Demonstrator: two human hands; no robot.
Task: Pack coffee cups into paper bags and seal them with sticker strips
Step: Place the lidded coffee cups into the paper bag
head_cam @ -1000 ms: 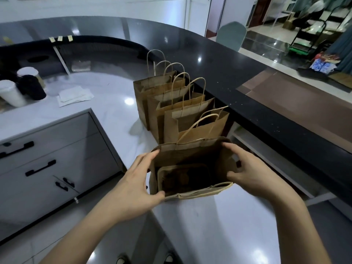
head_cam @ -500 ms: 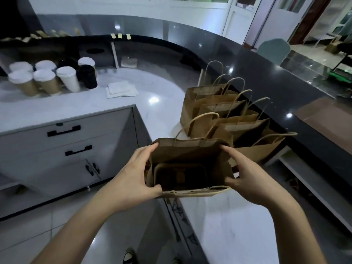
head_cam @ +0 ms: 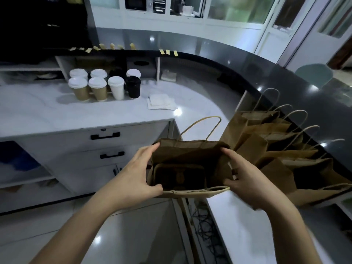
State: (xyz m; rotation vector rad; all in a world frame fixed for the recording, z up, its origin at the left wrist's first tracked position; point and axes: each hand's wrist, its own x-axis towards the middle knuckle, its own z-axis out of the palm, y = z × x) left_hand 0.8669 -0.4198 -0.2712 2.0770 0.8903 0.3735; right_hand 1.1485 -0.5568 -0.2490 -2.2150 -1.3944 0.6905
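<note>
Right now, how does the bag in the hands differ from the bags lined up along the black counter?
The held bag is gripped at both sides, by the left hand and the right hand; nothing touches the row of bags. The held bag's mouth is spread wide with a cardboard insert visible at its bottom; the row's bags lean together and their insides are hidden. The held bag sits nearest the camera; the row runs beside the black counter. All are brown paper with twisted handles.

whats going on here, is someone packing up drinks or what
A person holds an open paper bag by its sides, left hand on one side and right hand on the other, looking down into it. No cup is in it yet. A group of lidded coffee cups stands on the white counter beyond, untouched. More paper bags stand in a row to the right, and yellow sticker strips hang along the dark counter edge.
</note>
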